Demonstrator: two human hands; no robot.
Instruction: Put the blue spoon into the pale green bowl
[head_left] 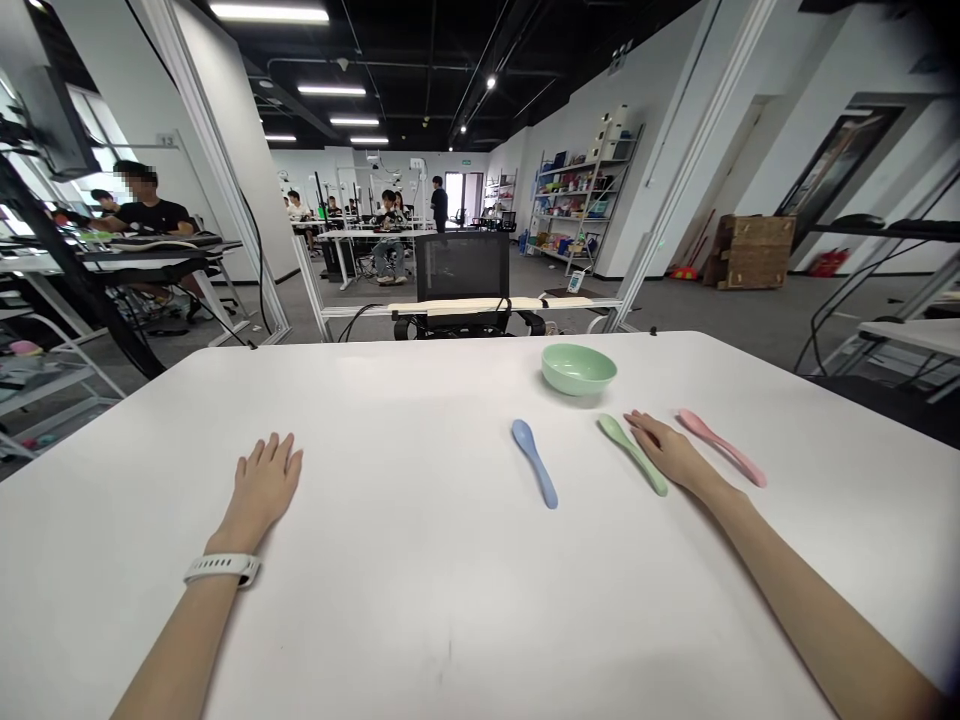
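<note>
My left hand lies flat on the white table, fingers together and stretched out, holding nothing; a white watch band circles its wrist. My right hand rests flat on the table between a green spoon and a pink spoon, its fingers beside the green spoon's handle. A blue spoon lies further left. Beyond the spoons stands a pale green bowl, which looks to have nothing in it.
Past the table's far edge stands a black chair with a cushion. People sit at desks at the left and in the background. Shelving and a wooden crate are at the right.
</note>
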